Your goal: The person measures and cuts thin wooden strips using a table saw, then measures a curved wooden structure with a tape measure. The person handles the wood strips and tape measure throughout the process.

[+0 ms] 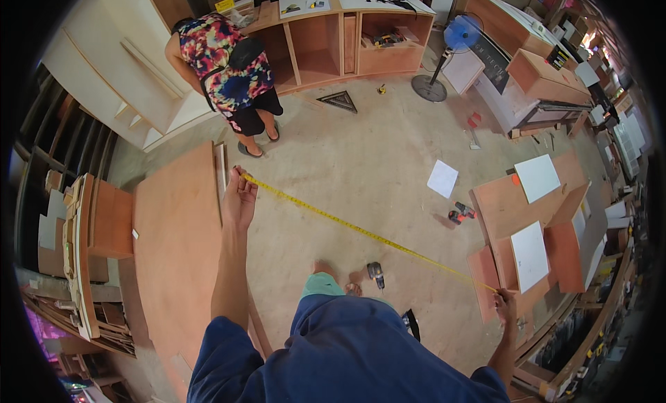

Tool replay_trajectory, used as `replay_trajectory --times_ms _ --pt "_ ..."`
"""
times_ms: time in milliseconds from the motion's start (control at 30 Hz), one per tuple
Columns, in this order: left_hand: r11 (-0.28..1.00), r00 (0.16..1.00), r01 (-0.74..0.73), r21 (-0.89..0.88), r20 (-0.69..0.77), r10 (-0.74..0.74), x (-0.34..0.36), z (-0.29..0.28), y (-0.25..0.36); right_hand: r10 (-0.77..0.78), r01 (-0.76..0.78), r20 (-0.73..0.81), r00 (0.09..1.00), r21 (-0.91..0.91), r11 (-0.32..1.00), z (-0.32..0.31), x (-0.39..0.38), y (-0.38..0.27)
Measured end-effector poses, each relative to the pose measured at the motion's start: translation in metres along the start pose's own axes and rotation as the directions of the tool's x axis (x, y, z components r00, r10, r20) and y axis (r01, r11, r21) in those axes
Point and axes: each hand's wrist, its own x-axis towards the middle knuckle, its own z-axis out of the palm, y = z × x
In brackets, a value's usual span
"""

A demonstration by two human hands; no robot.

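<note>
A yellow tape measure (361, 231) is stretched diagonally across the view, above the floor. My left hand (241, 198) grips one end at the upper left, beside a large plywood sheet (170, 236). My right hand (505, 307) holds the other end at the lower right, in front of a plywood assembly (503, 212) with white panels lying on it; what exactly is in that fist is hard to make out. A cordless drill (375, 276) lies on the floor near my feet.
A co-worker (225, 70) bends near curved cabinets (312, 56) at the back. A standing fan (461, 35), a triangular square (338, 101), a white sheet (442, 178) and another drill (461, 213) are on the floor. A wooden box (111, 219) stands at left.
</note>
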Motion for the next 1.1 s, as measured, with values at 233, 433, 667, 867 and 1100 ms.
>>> replay_trajectory --times_ms 233,433,667,867,1100 --pt "0.995 0.983 0.02 0.097 0.18 -0.037 0.261 0.054 -0.023 -0.103 0.15 0.141 0.985 -0.377 0.914 -0.037 0.189 -0.224" --pt "0.994 0.996 0.083 -0.076 0.046 -0.08 0.508 0.164 -0.063 -0.273 0.292 0.105 0.956 -0.373 0.881 -0.044 0.314 -0.404" --pt "0.994 0.993 0.109 -0.015 0.044 -0.108 0.693 0.252 -0.145 -0.243 0.274 0.13 0.961 -0.393 0.878 0.01 0.456 -0.553" --pt "0.994 0.994 0.113 -0.013 -0.009 -0.113 0.825 0.265 -0.267 -0.303 0.347 0.174 0.937 -0.362 0.865 0.076 0.674 -0.581" --pt "0.911 0.941 -0.068 -0.406 -0.33 -0.077 0.951 0.3 -0.358 -0.419 0.542 0.359 0.834 -0.384 0.748 0.095 0.927 -0.666"
